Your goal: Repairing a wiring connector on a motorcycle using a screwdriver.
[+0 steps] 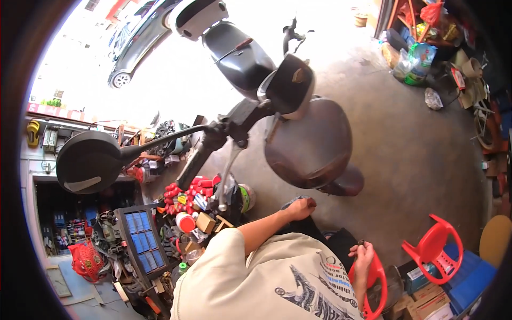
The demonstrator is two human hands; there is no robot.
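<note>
Right hand (364,257): fingers pinching a small dark object (361,243), too tiny to identify, above the lap by a red chair (383,285). Left hand (302,208) near the knee, fingers curled; can't tell if fully closed or holding anything. Pale shirt (224,282) cut off at bottom, printed lettering and graphic partly hidden in folds. Scooter handlebar (245,118) and round mirror (88,160) block the background. Car (141,45) outside partly washed out.
</note>
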